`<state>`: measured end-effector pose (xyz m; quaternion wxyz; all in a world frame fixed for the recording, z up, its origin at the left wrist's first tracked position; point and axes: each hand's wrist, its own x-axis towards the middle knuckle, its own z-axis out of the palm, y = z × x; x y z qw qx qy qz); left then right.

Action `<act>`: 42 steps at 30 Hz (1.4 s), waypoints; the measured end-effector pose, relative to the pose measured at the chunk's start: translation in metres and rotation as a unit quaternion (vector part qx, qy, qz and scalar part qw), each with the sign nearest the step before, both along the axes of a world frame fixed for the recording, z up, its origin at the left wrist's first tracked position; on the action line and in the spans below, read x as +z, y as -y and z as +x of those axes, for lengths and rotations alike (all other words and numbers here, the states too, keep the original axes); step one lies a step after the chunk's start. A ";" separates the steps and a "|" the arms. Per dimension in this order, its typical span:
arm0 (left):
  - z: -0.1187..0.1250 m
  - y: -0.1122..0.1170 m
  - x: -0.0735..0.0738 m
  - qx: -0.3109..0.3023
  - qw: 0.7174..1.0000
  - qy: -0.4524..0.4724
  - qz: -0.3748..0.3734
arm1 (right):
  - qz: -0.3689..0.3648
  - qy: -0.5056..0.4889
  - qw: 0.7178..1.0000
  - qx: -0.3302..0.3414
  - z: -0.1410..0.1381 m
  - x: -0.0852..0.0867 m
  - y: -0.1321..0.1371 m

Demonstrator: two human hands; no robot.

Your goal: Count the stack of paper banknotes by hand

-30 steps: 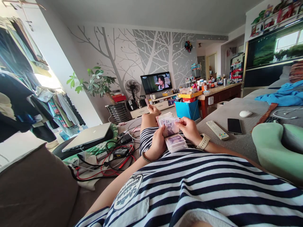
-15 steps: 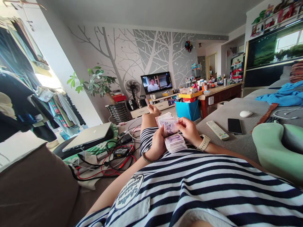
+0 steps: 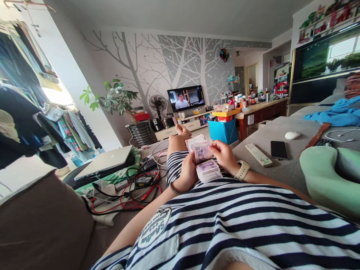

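Observation:
I lie back in a striped shirt with a stack of purple and pink banknotes held over my lap. My left hand, with a bracelet at the wrist, grips the stack from the left with its thumb on top. My right hand, with a pale watch on the wrist, pinches the top note and lifts its far end up. The lower part of the stack fans toward me.
A TV remote, a black phone and a white mouse lie on the grey couch at right, next to a green cushion. At left are a closed laptop, tangled red and black cables and hanging clothes.
The hands and the stack have stayed in place; the right fingers shifted slightly on the top note. The picture on the TV has changed.

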<state>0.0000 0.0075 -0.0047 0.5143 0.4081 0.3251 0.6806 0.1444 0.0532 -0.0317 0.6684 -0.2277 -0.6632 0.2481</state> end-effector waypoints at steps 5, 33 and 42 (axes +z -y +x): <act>0.003 0.002 0.003 -0.015 1.000 0.014 -0.007 | 0.000 -0.011 1.000 0.013 -0.001 -0.001 -0.002; 0.006 -0.001 0.001 -0.032 0.998 0.047 -0.025 | -0.016 -0.015 0.999 0.039 0.001 0.004 0.009; -0.005 -0.011 -0.011 -0.053 0.997 0.055 -0.031 | -0.017 -0.014 0.998 0.051 0.001 0.007 0.013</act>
